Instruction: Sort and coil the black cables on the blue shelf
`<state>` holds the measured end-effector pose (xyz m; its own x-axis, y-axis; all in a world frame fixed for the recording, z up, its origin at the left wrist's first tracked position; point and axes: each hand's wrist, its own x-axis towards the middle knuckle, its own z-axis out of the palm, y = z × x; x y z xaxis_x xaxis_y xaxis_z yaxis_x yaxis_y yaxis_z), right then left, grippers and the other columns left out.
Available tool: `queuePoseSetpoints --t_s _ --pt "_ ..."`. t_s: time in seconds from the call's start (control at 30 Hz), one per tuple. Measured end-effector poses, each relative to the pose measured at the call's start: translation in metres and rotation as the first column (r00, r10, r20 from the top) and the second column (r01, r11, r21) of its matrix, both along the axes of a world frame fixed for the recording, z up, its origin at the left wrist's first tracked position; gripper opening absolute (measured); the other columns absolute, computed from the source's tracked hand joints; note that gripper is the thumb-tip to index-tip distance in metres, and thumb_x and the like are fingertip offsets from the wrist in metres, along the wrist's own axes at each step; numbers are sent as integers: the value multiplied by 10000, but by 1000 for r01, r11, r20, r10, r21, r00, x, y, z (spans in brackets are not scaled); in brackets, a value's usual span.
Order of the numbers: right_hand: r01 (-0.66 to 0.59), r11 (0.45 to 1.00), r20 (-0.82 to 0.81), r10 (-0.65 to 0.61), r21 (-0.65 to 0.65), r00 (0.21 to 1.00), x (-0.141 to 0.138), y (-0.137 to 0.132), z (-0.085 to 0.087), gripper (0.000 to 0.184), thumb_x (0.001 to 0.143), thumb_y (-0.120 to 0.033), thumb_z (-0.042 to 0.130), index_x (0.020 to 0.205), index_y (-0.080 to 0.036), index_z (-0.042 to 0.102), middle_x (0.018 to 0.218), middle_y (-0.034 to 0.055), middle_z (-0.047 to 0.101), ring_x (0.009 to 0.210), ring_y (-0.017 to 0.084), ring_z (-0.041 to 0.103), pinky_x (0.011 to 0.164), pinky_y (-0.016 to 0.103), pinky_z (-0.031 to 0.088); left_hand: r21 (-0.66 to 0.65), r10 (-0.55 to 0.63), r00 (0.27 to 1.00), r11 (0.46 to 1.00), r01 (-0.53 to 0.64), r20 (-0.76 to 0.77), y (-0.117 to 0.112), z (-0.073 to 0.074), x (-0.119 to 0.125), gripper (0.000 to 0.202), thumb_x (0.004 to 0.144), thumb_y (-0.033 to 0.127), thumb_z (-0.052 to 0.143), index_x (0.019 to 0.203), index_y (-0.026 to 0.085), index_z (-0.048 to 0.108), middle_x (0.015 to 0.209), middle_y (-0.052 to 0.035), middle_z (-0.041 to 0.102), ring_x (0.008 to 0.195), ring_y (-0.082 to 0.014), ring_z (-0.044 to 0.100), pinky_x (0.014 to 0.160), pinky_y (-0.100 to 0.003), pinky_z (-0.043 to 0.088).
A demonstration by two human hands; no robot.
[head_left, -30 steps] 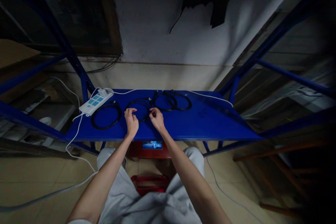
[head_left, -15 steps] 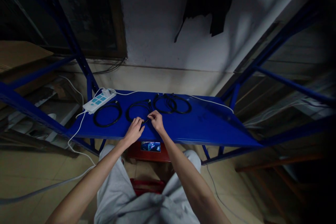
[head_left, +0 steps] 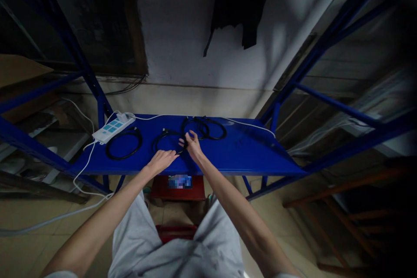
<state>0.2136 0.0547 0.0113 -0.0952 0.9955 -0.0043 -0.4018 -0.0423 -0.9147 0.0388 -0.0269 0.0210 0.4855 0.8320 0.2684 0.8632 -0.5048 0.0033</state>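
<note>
A coiled black cable (head_left: 155,142) lies at the middle of the blue shelf (head_left: 241,156), near its front edge. My left hand (head_left: 162,160) grips the near side of this coil, fingers closed on it. On the coil's right side my right hand (head_left: 193,144) holds the cable between thumb and fingers; part of the grip is hidden. Farther left rests another black cable coil (head_left: 140,141), apart from my hands. Behind and right of my right hand, overlapping black cable coils (head_left: 225,130) lie on the shelf.
A white power strip (head_left: 114,128) with a plug in it sits at the shelf's left end. Its white cord (head_left: 85,169) hangs over the edge. Blue frame posts (head_left: 275,115) stand at both sides. Below the front edge, a phone (head_left: 180,181) lies on a red stool (head_left: 159,189).
The view has shifted, moving the scene leftward. My right hand has turned and lifted its fingers on the cable. The middle coil's top end has moved toward my right hand.
</note>
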Motion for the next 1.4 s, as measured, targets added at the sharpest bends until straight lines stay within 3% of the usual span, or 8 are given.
queuePoseSetpoints --t_s 0.17,0.47,0.73,0.93,1.0,1.1,1.27,1.4 --pt "-9 999 223 -1 47 975 -12 -2 -5 910 635 -169 638 1452 -371 294 1540 103 348 895 189 689 630 341 627 -36 -62 997 997 64 55 9 4 22 314 1049 369 411 1049 146 631 991 -113 718 841 -214 692 735 -311 482" --pt "-391 915 416 318 103 852 31 34 13 621 645 -170 582 1262 -241 586 1429 124 544 815 191 696 638 377 620 -58 -212 975 975 216 70 3 -2 -24 442 1014 543 414 868 191 639 817 -67 649 866 -218 627 878 -358 461" --pt "-136 873 636 -227 469 738 86 33 20 519 776 -167 538 1285 -228 619 1329 105 611 1067 241 619 891 406 532 -117 -131 980 982 149 151 2 -9 -18 444 1054 483 302 956 202 631 914 -70 675 937 -218 622 943 -367 429" --pt "446 715 652 -689 538 316 212 31 2 463 768 -141 354 1155 -121 609 1105 133 625 936 192 588 860 310 476 -88 -126 984 987 137 127 7 -11 -25 345 1059 330 300 1040 207 622 1062 -89 655 1019 -234 600 945 -392 424" --pt "555 667 703 -685 497 193 246 27 -11 481 732 -136 347 1144 -110 595 1052 123 621 929 194 581 860 301 459 -83 -131 981 986 143 142 7 -14 -25 324 1049 289 312 1071 214 626 1076 -93 650 1047 -243 589 948 -403 425" --pt "576 702 779 -604 419 169 271 21 -28 495 674 -142 360 1107 -107 597 972 106 625 908 211 579 846 306 447 -62 -120 976 989 133 184 8 -20 -25 330 1035 241 314 1170 228 615 1124 -100 644 1079 -250 573 958 -418 424" --pt "466 780 838 -529 417 135 269 20 -36 530 660 -144 367 1133 -129 606 1016 120 618 920 232 572 853 323 434 -60 -112 970 990 127 215 7 -19 -25 282 1037 335 367 1111 230 618 1111 -93 636 1034 -257 567 910 -415 435" --pt "494 736 830 -556 462 52 266 18 -34 469 728 -146 359 1126 -112 605 1041 145 599 934 235 564 863 328 432 -57 -100 956 991 120 274 7 -19 -25 242 1033 290 369 1015 223 600 1011 -85 646 966 -249 580 873 -401 433"
